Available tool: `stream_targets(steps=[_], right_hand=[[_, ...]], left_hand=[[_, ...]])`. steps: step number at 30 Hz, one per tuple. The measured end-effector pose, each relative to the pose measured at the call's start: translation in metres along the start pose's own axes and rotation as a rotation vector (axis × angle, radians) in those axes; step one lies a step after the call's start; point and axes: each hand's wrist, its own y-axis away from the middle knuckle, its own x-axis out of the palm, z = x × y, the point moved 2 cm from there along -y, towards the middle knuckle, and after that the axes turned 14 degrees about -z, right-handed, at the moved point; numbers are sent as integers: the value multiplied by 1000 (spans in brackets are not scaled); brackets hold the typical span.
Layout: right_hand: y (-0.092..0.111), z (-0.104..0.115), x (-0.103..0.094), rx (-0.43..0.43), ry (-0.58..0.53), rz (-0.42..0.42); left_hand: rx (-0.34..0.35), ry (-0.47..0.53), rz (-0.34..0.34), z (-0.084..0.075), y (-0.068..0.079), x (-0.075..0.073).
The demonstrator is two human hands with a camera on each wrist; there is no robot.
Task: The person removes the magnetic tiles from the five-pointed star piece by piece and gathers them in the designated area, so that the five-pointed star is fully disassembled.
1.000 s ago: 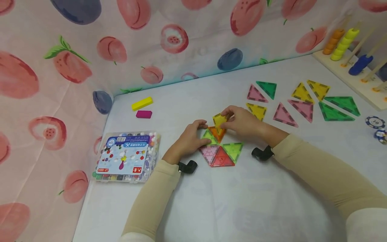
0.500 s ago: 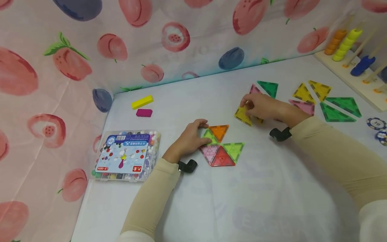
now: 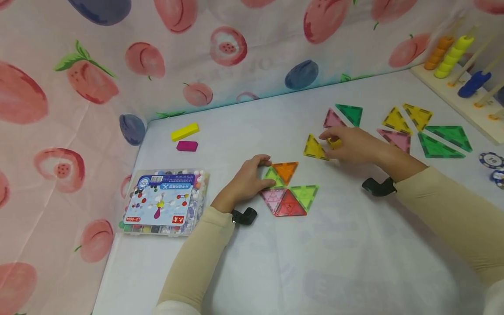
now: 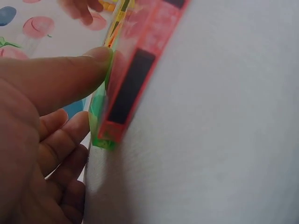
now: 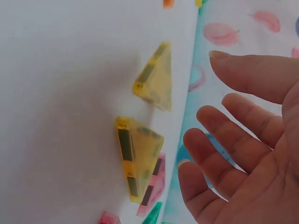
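Note:
My left hand (image 3: 249,178) holds a light green triangular magnetic tile (image 3: 274,177), thumb on its near side and fingers curled at its far side. Around that tile lie an orange tile (image 3: 286,170), a pink tile (image 3: 271,198), a red tile (image 3: 290,206) and a second light green tile (image 3: 306,197). A gap shows on the right, between the orange and second green tiles. My right hand (image 3: 354,143), its fingers loosely spread, is just right of a yellow tile (image 3: 313,147) lying flat. Another yellow tile (image 5: 140,156) is partly hidden by this hand in the head view.
Pink, yellow and green tiles (image 3: 441,145) lie farther right. A wooden bead rack (image 3: 453,83) and poker chips (image 3: 491,160) stand at the right edge. To the left are a clear bead case (image 3: 161,201), a yellow block (image 3: 185,131) and a magenta block (image 3: 187,146).
My right hand carried a yellow tile from above the orange tile to the right, laid it beside the other yellow tile and let go. My left hand stayed in place.

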Motion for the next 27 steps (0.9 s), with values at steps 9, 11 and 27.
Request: stream_targets(steps=[9, 11, 27], right_hand=[[39, 10, 11, -73, 39, -2], [46, 13, 18, -110, 46, 28], [71, 40, 50, -245, -82, 126]], left_hand=[[37, -112, 7, -14, 14, -3], [76, -128, 7, -19, 21, -2], [160, -310, 65, -36, 45, 17]])
